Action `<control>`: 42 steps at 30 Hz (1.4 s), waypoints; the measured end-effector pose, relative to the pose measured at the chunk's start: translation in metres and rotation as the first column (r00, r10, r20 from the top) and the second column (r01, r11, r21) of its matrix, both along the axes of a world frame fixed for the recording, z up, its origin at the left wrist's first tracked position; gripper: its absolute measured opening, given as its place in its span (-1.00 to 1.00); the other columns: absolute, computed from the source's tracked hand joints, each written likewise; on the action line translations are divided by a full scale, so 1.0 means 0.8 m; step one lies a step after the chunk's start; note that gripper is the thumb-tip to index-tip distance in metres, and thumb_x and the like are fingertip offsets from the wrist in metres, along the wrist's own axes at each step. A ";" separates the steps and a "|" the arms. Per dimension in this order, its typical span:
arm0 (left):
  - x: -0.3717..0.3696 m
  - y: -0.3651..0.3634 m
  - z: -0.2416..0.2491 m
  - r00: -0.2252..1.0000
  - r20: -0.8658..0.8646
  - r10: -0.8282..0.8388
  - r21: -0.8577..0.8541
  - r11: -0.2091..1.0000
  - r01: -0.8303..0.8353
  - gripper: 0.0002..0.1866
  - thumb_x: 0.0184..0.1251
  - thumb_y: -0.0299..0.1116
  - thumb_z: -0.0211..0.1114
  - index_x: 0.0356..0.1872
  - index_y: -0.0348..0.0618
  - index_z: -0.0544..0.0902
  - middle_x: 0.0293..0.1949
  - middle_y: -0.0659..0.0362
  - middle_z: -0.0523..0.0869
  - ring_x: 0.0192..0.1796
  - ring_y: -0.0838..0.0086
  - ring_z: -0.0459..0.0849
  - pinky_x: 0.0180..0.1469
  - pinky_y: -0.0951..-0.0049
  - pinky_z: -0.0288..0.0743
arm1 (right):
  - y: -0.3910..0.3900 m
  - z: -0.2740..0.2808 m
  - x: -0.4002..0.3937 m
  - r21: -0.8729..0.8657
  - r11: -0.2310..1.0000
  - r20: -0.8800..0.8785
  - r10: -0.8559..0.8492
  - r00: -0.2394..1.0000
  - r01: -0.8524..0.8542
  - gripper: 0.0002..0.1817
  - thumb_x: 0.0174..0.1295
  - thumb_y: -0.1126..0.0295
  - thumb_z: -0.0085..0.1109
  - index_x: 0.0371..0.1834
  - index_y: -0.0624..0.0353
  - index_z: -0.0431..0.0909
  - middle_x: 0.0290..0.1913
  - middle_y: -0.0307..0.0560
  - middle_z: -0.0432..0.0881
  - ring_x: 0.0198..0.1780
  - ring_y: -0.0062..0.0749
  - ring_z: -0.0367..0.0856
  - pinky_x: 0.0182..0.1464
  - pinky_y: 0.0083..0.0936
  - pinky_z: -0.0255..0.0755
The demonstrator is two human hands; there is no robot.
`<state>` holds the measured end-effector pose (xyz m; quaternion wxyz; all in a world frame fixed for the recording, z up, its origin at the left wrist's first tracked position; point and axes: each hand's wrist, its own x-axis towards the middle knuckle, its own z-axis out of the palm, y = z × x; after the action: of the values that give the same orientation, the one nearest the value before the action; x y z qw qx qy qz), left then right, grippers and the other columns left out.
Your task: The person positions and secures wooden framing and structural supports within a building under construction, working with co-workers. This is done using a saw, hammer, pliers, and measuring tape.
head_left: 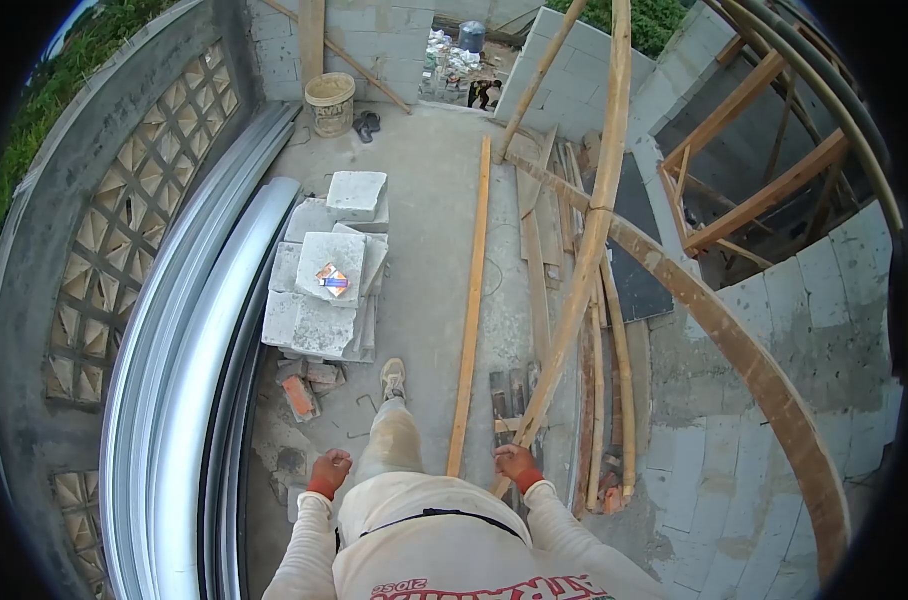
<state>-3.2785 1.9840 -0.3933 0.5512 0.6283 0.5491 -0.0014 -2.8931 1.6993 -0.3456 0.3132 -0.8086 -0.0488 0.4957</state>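
My left hand [331, 470] hangs beside my left hip with its fingers curled in; whether anything small is inside cannot be made out. Near it are broken bricks [299, 397] and thin bent wires on the floor. On the other side, my right hand [516, 464] is also curled, close to the lower end of a long wooden pole [574, 300]; contact with the pole cannot be told. A long orange-brown wooden strip [471, 320] lies on the floor between the hands, stretching forward.
Stacked pale blocks [314, 320] stand ahead left, beside long metal sheets [189, 400]. A bucket [331, 104] is at the far wall. Poles and planks [614, 370] lie to the right, with a curved beam [734, 350] crossing above. A person [485, 94] is beyond the opening.
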 end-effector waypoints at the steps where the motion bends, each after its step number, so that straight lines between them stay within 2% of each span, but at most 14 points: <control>1: 0.025 0.036 0.010 1.000 -0.014 -0.015 -0.100 0.995 0.014 -0.71 0.24 -0.22 0.39 -0.12 -0.18 0.76 -0.28 0.08 0.85 -0.23 0.32 0.84 -0.07 0.35 0.66 | 0.015 0.005 0.015 -0.067 0.998 -0.018 -0.005 1.000 0.004 -0.72 0.34 0.46 0.16 0.08 0.25 0.63 -0.21 -0.11 0.76 -0.36 -0.42 0.76 -0.29 -0.50 0.64; 5: 0.124 0.182 0.012 0.978 -0.058 -0.201 -0.010 0.980 0.200 -0.68 0.22 -0.18 0.40 -0.11 -0.16 0.76 -0.20 0.05 0.86 -0.09 0.25 0.83 0.04 0.30 0.65 | 0.098 0.027 0.095 -0.091 0.990 -0.007 0.109 0.994 -0.109 -0.71 0.34 0.47 0.16 0.09 0.28 0.63 -0.21 -0.11 0.76 -0.36 -0.43 0.74 -0.27 -0.49 0.64; 8: 0.240 0.288 0.125 0.926 -0.136 -0.353 0.127 0.920 0.370 -0.68 0.22 -0.18 0.41 -0.10 -0.14 0.76 -0.17 0.03 0.85 -0.08 0.21 0.83 0.05 0.28 0.64 | 0.169 0.044 0.155 0.098 0.993 0.085 -0.074 0.994 0.066 -0.70 0.33 0.49 0.14 0.09 0.30 0.63 -0.22 -0.09 0.76 -0.35 -0.44 0.74 -0.25 -0.48 0.64; 12: 0.359 0.408 0.102 0.922 0.015 -0.387 0.306 0.879 0.365 -0.72 0.27 -0.23 0.39 -0.09 -0.17 0.76 -0.14 0.05 0.85 -0.08 0.19 0.83 0.05 0.29 0.65 | 0.286 0.091 0.237 0.249 0.966 0.216 -0.128 0.968 0.073 -0.70 0.32 0.51 0.12 0.09 0.31 0.63 -0.23 -0.05 0.76 -0.34 -0.45 0.74 -0.23 -0.48 0.63; 13: 0.398 0.428 0.132 0.929 -0.018 -0.370 0.285 0.889 0.359 -0.72 0.28 -0.24 0.39 -0.09 -0.18 0.76 -0.13 0.04 0.85 -0.08 0.18 0.83 0.05 0.28 0.64 | 0.309 0.098 0.256 0.256 0.966 0.266 -0.089 0.960 0.018 -0.70 0.32 0.50 0.13 0.08 0.31 0.63 -0.24 -0.05 0.77 -0.33 -0.45 0.75 -0.21 -0.48 0.63; 16: 0.491 0.477 0.132 0.958 0.079 -0.276 0.187 0.948 0.257 -0.72 0.28 -0.22 0.39 -0.09 -0.15 0.76 -0.12 0.01 0.84 -0.07 0.17 0.82 0.06 0.28 0.64 | 0.392 0.112 0.329 0.278 0.954 0.397 -0.006 0.918 -0.114 -0.71 0.29 0.47 0.16 0.05 0.27 0.66 -0.23 -0.02 0.78 -0.28 -0.37 0.78 -0.15 -0.44 0.64; 20: 0.578 0.526 0.082 0.923 -0.060 -0.380 0.240 0.892 0.383 -0.70 0.27 -0.14 0.38 -0.10 -0.09 0.79 -0.08 0.03 0.84 -0.01 0.14 0.81 0.12 0.26 0.64 | 0.500 0.125 0.447 0.259 0.939 0.509 0.067 0.858 -0.227 -0.72 0.25 0.40 0.20 0.01 0.19 0.70 -0.19 0.07 0.80 -0.19 -0.18 0.80 -0.06 -0.32 0.65; 23: 0.606 0.563 0.018 0.931 -0.074 -0.357 0.082 0.929 0.362 -0.67 0.24 -0.10 0.39 -0.11 -0.09 0.79 -0.11 0.01 0.85 -0.02 0.13 0.81 0.09 0.25 0.65 | 0.567 0.138 0.536 0.258 0.920 0.563 0.105 0.820 -0.296 -0.73 0.26 0.42 0.23 0.02 0.19 0.69 -0.20 0.07 0.79 -0.20 -0.19 0.80 -0.08 -0.34 0.64; 24: 0.616 0.575 0.010 0.921 -0.128 -0.367 0.049 0.925 0.376 -0.67 0.23 -0.09 0.38 -0.14 -0.09 0.80 -0.20 0.03 0.86 -0.12 0.20 0.84 0.02 0.27 0.67 | 0.593 0.142 0.567 0.272 0.911 0.578 0.102 0.809 -0.309 -0.73 0.27 0.43 0.24 0.03 0.19 0.69 -0.21 0.06 0.78 -0.22 -0.21 0.79 -0.09 -0.35 0.64; 26: 0.641 0.600 0.022 0.939 -0.158 -0.306 -0.052 0.952 0.301 -0.70 0.23 -0.10 0.38 -0.19 -0.10 0.80 -0.27 0.08 0.86 -0.23 0.31 0.83 -0.06 0.32 0.68 | 0.638 0.149 0.625 0.285 0.903 0.598 0.095 0.796 -0.322 -0.73 0.27 0.43 0.24 0.02 0.19 0.69 -0.20 0.07 0.78 -0.21 -0.19 0.79 -0.08 -0.34 0.64; 30: 0.684 0.650 0.017 0.993 -0.067 -0.092 -0.072 0.994 0.087 -0.74 0.24 -0.17 0.39 -0.23 -0.13 0.80 -0.30 0.13 0.85 -0.33 0.42 0.80 -0.15 0.38 0.66 | 0.705 0.182 0.709 0.257 0.908 0.604 0.115 0.788 -0.330 -0.71 0.24 0.41 0.21 0.01 0.17 0.69 -0.17 0.12 0.79 -0.14 -0.05 0.79 -0.04 -0.26 0.64; 33: 0.720 0.691 -0.005 0.997 -0.063 -0.038 -0.137 0.990 0.029 -0.76 0.23 -0.20 0.41 -0.22 -0.15 0.80 -0.30 0.13 0.85 -0.38 0.43 0.79 -0.18 0.38 0.65 | 0.744 0.193 0.754 0.315 0.907 0.570 0.055 0.820 -0.279 -0.73 0.23 0.43 0.21 -0.01 0.17 0.70 -0.18 0.13 0.79 -0.14 -0.05 0.79 -0.04 -0.25 0.64; 36: 0.766 0.740 -0.025 0.981 -0.126 -0.149 -0.171 0.977 0.127 -0.74 0.23 -0.22 0.41 -0.19 -0.17 0.80 -0.28 0.12 0.85 -0.38 0.41 0.78 -0.18 0.37 0.65 | 0.771 0.180 0.790 0.272 0.929 0.575 0.052 0.816 -0.251 -0.73 0.22 0.42 0.22 -0.02 0.17 0.70 -0.21 0.12 0.79 -0.15 -0.05 0.79 -0.03 -0.26 0.65; 42: 0.891 0.891 -0.036 0.977 -0.030 -0.210 -0.100 0.973 0.206 -0.69 0.26 -0.16 0.39 -0.14 -0.17 0.79 -0.25 0.09 0.86 -0.31 0.36 0.82 -0.11 0.34 0.66 | 0.856 0.102 0.858 0.231 0.935 0.576 0.091 0.812 -0.268 -0.75 0.29 0.51 0.16 -0.01 0.26 0.69 -0.30 0.00 0.78 -0.33 -0.35 0.80 -0.18 -0.42 0.67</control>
<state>-2.5658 2.6969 -0.4221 0.5664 0.6549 0.4906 -0.0981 -2.2067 2.3844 -0.2638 0.3560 -0.8517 -0.2899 0.2528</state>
